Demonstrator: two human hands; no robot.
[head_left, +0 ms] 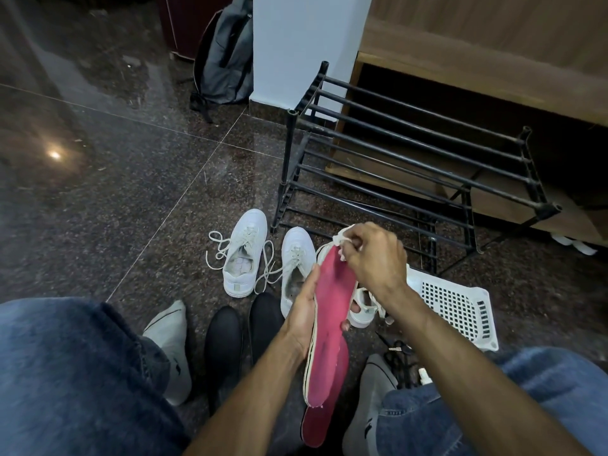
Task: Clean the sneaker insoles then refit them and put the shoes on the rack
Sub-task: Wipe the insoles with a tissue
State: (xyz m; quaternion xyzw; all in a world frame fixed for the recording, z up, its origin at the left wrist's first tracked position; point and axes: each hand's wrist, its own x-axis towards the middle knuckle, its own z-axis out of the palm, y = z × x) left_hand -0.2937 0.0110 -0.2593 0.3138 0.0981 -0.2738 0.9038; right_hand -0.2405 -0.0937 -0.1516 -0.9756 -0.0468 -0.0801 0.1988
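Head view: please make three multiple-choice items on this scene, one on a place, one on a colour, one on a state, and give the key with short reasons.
1. Where does the white basket lie?
A. On the floor in front of the shoe rack
B. On the rack's top bars
C. Beside the backpack

2. What colour is the face of the insole in the left hand?
A. Blue
B. Pink-red
C. Green

3. How are the laces of the two white sneakers on the floor?
A. Tied in bows
B. Taken out
C. Loose and spread over the floor

Key: 1 A, the basket rests on the tiles before the rack's right end. 2 B, the face shows pink-red where the right hand presses a white cloth to its tip. 3 C, the lace ends lie open around both shoes.
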